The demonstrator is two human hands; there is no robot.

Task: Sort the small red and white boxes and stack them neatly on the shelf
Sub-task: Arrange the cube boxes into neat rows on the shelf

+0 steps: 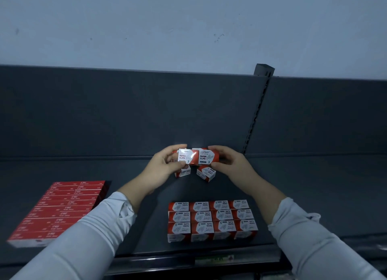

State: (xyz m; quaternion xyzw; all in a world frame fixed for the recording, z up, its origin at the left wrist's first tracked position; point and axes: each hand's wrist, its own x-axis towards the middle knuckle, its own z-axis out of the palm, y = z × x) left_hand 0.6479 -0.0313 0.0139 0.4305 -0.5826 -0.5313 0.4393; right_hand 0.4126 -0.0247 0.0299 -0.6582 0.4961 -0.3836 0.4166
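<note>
Two small red and white boxes (195, 156) marked "PAPER CLIPS" sit side by side in the air above the dark shelf (83, 171), pressed end to end between both hands. The left hand (162, 167) pinches the left box with thumb below and fingers curled over its top edge; the right hand (227, 160) clamps the right box the same way from the other end. Just under them, two more boxes (206, 173) lie loose and tilted on the shelf near the back panel (125, 112), the left one partly hidden by the left hand.

Nearer the front edge, a tidy block of the same boxes (211, 220) stands in three rows of four, sides touching, labels reading upside down from this view. To the left, well apart, lies a flat slab of long red cartons (60, 210) packed edge to edge, its near corner close to the shelf lip.

Open shelf surface shows between the held pair and the block, and also left of the hands and right of the block. A slotted upright (254, 116) divides the back panel to the right of the hands. The boxes are glossy card, crisp-cornered cuboids; the shelf is matte, dark grey and smooth. Pale long sleeves (100, 225) cover both forearms.
</note>
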